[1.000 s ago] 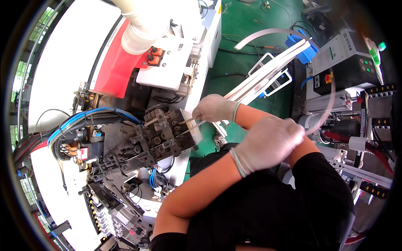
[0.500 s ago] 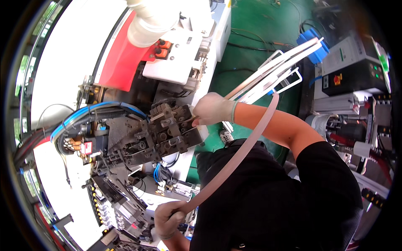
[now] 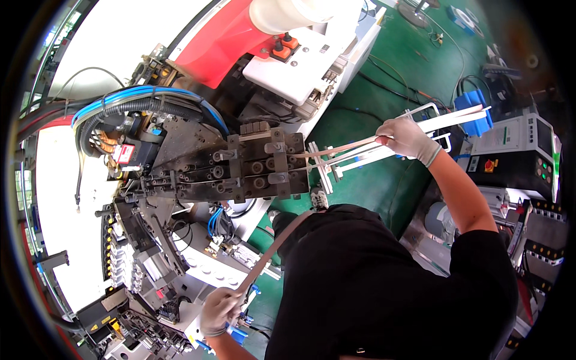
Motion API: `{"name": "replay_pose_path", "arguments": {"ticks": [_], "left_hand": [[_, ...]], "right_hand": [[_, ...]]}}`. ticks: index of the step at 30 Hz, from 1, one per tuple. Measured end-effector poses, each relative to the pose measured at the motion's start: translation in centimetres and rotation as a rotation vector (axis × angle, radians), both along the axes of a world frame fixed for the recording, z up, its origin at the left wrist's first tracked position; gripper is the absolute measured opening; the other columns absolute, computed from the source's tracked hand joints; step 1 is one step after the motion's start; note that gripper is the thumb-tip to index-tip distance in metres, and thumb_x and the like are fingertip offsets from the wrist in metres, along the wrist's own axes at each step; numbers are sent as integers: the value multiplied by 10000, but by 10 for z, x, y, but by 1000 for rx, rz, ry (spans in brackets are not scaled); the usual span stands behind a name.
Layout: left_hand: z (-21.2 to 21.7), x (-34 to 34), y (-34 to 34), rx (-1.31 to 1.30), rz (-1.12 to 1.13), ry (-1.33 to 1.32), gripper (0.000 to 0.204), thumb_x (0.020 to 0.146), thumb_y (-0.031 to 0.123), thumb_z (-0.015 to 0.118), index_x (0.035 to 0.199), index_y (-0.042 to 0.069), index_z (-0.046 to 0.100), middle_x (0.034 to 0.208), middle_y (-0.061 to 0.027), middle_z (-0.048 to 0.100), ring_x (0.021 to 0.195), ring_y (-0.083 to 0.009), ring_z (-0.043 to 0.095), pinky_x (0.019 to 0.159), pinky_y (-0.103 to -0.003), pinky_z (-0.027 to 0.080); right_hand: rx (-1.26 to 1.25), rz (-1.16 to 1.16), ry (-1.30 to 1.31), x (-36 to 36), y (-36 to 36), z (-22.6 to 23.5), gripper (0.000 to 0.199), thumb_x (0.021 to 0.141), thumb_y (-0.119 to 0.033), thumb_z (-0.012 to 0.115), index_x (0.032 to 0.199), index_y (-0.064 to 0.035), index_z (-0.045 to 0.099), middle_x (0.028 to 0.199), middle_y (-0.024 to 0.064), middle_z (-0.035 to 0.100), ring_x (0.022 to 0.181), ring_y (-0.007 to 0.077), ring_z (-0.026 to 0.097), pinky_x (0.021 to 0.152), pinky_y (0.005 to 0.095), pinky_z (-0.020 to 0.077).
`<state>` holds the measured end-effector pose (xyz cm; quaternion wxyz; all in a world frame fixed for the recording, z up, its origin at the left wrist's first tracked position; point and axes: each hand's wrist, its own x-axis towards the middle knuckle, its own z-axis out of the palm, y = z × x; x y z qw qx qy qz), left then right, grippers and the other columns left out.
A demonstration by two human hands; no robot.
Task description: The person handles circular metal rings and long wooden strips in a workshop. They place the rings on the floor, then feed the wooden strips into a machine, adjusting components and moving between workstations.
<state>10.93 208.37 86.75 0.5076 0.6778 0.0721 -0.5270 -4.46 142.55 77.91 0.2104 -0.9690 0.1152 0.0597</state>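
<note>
My right hand (image 3: pixel 407 139), in a pale glove, is closed around a thin flat copper-coloured strip (image 3: pixel 354 146) over the white guide rails (image 3: pixel 432 125). That strip runs left into a dark metal feed block (image 3: pixel 258 165) fitted with rollers and clamp bars. At the lower left my left hand (image 3: pixel 220 311), also gloved, grips the end of a second length of flat strip (image 3: pixel 270 252), which slopes up along my black clothing. Its far end meets the edge of my clothes, and I cannot tell whether it goes on behind them.
A white machine panel with orange switches (image 3: pixel 281 51) and a red cover (image 3: pixel 213 48) lies beyond the feed block. Blue and black hoses (image 3: pixel 144 93) curve at the left. A blue block (image 3: pixel 474 114) holds the rail ends near a control box (image 3: pixel 510 157). Cables cross the green floor (image 3: pixel 384 78).
My right hand has moved from the feed block out to the right along the rails. My left hand has shifted down and left, and its strip no longer arcs across my right forearm.
</note>
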Motion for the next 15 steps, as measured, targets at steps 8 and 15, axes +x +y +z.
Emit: {"name": "replay_pose_path", "arguments": {"ticks": [8,15], "left_hand": [[-148,3,-99,-57,171,-58,161,1020,28,553,1141,-39,635,901,-95,647,744,-141,616,698,-267,519],[-291,31,-163,-184,518,208,270,1055,78,469,1238,-39,631,1044,-129,705,856,-230,678,734,-351,560]], "right_hand": [[0,-49,-69,52,76,-12,144,984,-251,651,986,-156,759,925,52,738,938,306,722,808,460,578],[-64,-42,-54,107,124,-20,166,993,-277,656,1013,-148,758,895,70,715,888,328,730,784,482,565]]}}
